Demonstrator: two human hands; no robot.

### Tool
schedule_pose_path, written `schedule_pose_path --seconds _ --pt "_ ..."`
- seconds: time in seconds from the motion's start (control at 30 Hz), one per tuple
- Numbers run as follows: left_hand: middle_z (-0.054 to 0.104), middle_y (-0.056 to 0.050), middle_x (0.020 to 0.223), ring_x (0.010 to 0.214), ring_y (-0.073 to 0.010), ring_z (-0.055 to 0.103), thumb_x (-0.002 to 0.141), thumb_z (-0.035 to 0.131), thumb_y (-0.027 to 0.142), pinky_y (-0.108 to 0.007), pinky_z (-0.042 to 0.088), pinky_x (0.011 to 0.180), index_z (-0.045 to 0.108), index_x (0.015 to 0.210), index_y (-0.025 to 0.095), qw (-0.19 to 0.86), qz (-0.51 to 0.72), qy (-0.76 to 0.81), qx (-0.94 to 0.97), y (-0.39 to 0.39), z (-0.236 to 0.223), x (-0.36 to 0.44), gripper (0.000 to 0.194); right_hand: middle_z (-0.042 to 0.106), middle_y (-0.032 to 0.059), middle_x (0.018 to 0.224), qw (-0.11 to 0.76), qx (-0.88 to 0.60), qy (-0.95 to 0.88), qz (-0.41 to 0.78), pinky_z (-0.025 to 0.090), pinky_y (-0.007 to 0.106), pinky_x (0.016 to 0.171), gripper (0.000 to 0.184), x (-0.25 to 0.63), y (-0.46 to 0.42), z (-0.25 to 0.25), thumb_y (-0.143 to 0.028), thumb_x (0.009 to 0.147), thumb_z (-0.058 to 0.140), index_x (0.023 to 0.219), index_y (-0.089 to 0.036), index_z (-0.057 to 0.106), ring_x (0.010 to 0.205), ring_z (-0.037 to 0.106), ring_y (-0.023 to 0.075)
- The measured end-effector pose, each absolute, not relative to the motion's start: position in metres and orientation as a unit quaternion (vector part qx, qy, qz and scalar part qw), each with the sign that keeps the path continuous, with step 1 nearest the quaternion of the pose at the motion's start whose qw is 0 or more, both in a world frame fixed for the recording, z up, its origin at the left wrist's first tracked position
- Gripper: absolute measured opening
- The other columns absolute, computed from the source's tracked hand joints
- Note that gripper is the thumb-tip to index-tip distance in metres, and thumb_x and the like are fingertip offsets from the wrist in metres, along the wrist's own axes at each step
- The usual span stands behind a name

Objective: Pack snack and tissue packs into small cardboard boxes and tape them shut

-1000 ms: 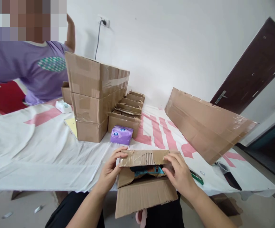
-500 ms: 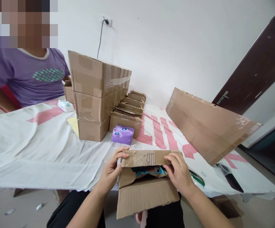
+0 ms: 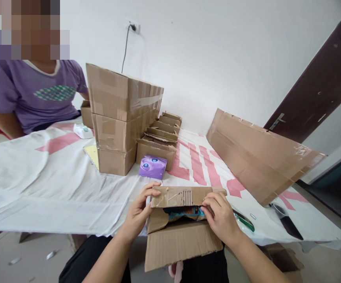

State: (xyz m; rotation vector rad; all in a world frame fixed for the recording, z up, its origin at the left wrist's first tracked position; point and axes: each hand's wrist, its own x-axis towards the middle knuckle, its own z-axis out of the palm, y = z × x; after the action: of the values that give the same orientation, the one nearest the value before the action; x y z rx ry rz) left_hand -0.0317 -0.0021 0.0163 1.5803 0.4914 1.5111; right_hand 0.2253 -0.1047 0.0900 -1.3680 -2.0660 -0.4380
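A cardboard box (image 3: 184, 243) with its flaps raised sits in front of me at the near table edge, tipped toward me. Inside it lies a blue printed packet (image 3: 185, 212), partly hidden by the far flap. My left hand (image 3: 142, 206) grips the left end of that far flap, thumb on the near side and fingers over the top. My right hand (image 3: 222, 216) pinches the flap's lower edge near its right end. Beyond the box lies a purple tissue pack (image 3: 153, 167).
Taped cardboard boxes (image 3: 111, 129) stand stacked at centre left, with several open boxes (image 3: 163, 131) behind the tissue pack. A large cardboard sheet (image 3: 261, 153) leans at right. A green-handled cutter (image 3: 244, 221) lies by my right hand. A person in a purple shirt (image 3: 49, 96) sits far left.
My right hand has slid slightly left and down along the far flap, uncovering its right corner. My left hand keeps its hold. The person at left has shifted a little.
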Motion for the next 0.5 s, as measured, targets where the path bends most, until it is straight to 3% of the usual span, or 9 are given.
schedule_pose_path --seconds 0.2,0.5 --pt "0.057 -0.012 0.126 0.119 -0.0284 0.052 0.086 0.060 0.045 -0.041 0.040 0.099 0.067 0.099 0.022 0.434 0.609 0.196 0.635 -0.002 0.015 -0.031 0.027 0.060 0.0043 0.088 0.301 -0.522 -0.781 -0.165 0.046 0.034 0.075 0.008 0.216 -0.106 0.090 -0.014 0.086 0.056 0.087 -0.021 0.058 0.084 0.055 0.0193" --pt "0.056 -0.011 0.127 0.121 -0.0285 0.051 0.087 0.059 0.041 -0.041 0.039 0.101 0.066 0.100 0.023 0.434 0.607 0.192 0.637 -0.002 0.014 -0.031 0.023 0.058 0.0036 0.085 0.301 -0.518 -0.788 -0.139 0.045 0.034 0.074 0.017 0.213 -0.103 0.090 -0.013 0.092 0.045 0.083 -0.021 0.057 0.082 0.054 0.0184"
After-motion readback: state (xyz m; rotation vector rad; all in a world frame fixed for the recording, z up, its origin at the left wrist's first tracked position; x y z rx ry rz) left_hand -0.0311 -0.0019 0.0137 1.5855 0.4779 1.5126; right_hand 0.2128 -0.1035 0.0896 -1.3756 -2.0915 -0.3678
